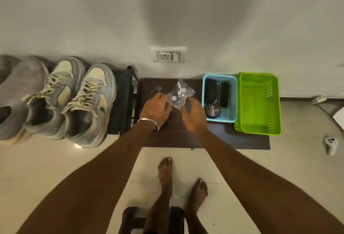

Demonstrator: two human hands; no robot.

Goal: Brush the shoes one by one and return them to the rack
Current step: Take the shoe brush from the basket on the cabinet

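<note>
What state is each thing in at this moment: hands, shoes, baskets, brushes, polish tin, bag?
Left hand: fingers on the clear bag's edge, grip unclear.
Right hand: open beside the bag.
Clear bag: on the dark board.
Sneakers: on the rack, laced, unbrushed.
Blue basket: holds two brushes.
Polish tin: closed, leaning in the blue basket.
Green basket: empty.
</note>
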